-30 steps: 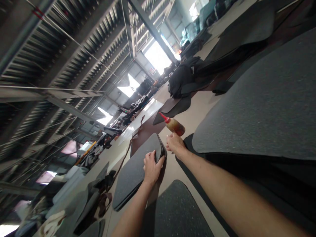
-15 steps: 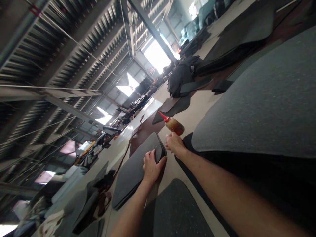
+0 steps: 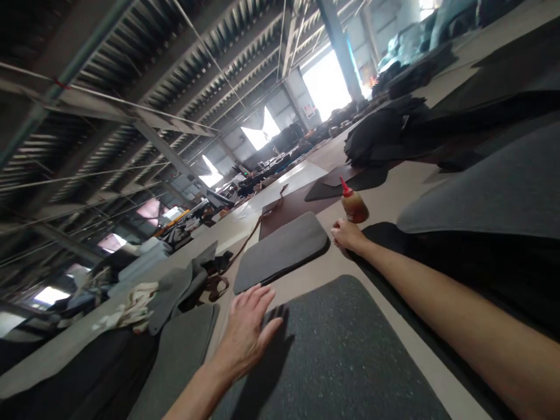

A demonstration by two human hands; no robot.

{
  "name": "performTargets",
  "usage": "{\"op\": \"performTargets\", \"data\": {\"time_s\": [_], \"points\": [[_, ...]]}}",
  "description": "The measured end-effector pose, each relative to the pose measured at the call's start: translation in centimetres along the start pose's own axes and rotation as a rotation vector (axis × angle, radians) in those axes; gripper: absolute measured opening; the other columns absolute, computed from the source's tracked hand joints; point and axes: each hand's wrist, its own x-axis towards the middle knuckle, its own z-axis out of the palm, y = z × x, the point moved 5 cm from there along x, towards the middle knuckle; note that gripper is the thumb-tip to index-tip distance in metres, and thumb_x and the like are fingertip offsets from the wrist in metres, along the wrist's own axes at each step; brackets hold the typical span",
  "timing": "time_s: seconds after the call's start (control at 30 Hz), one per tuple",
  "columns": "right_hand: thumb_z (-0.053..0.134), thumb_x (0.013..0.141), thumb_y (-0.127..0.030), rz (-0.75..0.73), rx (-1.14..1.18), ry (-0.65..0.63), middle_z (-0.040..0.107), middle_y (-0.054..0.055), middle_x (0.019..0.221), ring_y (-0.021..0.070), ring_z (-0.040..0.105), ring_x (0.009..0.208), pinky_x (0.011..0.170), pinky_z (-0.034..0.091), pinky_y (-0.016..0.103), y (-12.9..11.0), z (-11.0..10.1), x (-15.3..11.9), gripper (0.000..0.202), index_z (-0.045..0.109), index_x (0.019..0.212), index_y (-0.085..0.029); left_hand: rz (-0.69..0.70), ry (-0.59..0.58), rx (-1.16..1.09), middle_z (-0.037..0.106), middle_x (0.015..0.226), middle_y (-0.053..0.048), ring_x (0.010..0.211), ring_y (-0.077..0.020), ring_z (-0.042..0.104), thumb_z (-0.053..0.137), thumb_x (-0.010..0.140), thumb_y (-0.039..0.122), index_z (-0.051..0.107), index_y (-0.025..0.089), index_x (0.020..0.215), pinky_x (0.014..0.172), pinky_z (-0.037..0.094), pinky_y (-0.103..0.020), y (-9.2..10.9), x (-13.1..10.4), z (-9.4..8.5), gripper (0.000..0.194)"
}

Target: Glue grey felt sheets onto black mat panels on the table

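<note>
My left hand (image 3: 250, 326) is open, fingers spread, above a dark speckled mat piece (image 3: 341, 350) with rounded corners; its shadow falls on that piece. Beyond the fingertips lies a short stack of grey rounded mat pieces (image 3: 284, 248). My right hand (image 3: 347, 235) is closed, its fingers curled at the right end of that stack, apart from it. Whatever those fingers may hold is too small to make out. Just behind the right hand stands a squeeze bottle (image 3: 355, 207) with a red nozzle and amber-brown contents.
A large grey sheet (image 3: 490, 192) covers the right side of the table. Black material (image 3: 376, 137) is heaped farther back. A brown strip (image 3: 258, 224) runs beside the stack. On the left are a crumpled pale cloth (image 3: 135, 306) and more grey pieces (image 3: 179, 344).
My left hand has let go of the grey stack and come back toward me, opening over the near speckled piece. My right hand stays by the bottle. The view has swung left.
</note>
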Motion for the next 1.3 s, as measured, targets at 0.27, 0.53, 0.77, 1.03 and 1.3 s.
{"op": "performTargets", "data": {"time_s": [0.27, 0.53, 0.77, 1.03, 1.3], "points": [[0.060, 0.099, -0.034, -0.302, -0.543, -0.109, 0.068, 0.007, 0.105, 0.0194, 0.065, 0.094, 0.087, 0.054, 0.038, -6.7, 0.2, -4.8, 0.024, 0.065, 0.112, -0.014, -0.555, 0.099, -0.324, 0.068, 0.122, -0.014, 0.110, -0.0336, 0.067, 0.055, 0.077, 0.058, 0.066, 0.019, 0.118, 0.097, 0.054, -0.046, -14.5, -19.9, 5.6, 0.058], [0.057, 0.093, -0.027, -0.455, -0.933, -0.278, 0.071, 0.008, 0.095, 0.0252, 0.068, 0.093, 0.078, 0.047, 0.031, -6.7, -2.2, -14.1, 0.023, 0.064, 0.113, -0.019, -0.715, -0.049, -0.377, 0.068, 0.097, -0.011, 0.089, -0.0286, 0.068, 0.049, 0.073, 0.056, 0.062, 0.012, 0.120, 0.083, 0.051, -0.039, -12.4, -20.1, 6.9, 0.066], [0.057, 0.092, -0.033, -0.183, -1.110, -0.349, 0.069, 0.011, 0.083, 0.0260, 0.069, 0.072, 0.061, 0.046, 0.031, -0.8, -6.2, -18.5, 0.017, 0.058, 0.094, -0.016, -0.786, -0.178, -0.488, 0.069, 0.080, -0.004, 0.081, -0.0278, 0.068, 0.058, 0.067, 0.057, 0.061, 0.018, 0.102, 0.069, 0.044, -0.033, -12.2, -18.7, 7.2, 0.053], [0.071, 0.078, -0.034, -0.113, -0.964, -0.272, 0.068, 0.013, 0.101, 0.0280, 0.066, 0.095, 0.074, 0.046, 0.032, 2.7, -6.5, -19.8, 0.030, 0.054, 0.095, -0.017, -0.856, -0.143, -0.628, 0.064, 0.067, 0.001, 0.072, -0.0247, 0.064, 0.070, 0.052, 0.042, 0.054, 0.022, 0.075, 0.059, 0.038, -0.029, -12.9, -18.0, 8.2, 0.034], [0.073, 0.062, -0.035, 0.191, -0.291, -0.462, 0.074, 0.010, 0.088, 0.0297, 0.072, 0.083, 0.065, 0.055, 0.032, 4.5, -5.2, -19.2, 0.037, 0.061, 0.092, -0.017, -0.930, -0.150, -0.760, 0.050, 0.049, 0.006, 0.053, -0.0160, 0.051, 0.070, 0.048, 0.021, 0.046, 0.024, 0.060, 0.049, 0.029, -0.026, -12.8, -17.9, 8.8, 0.027]]}}
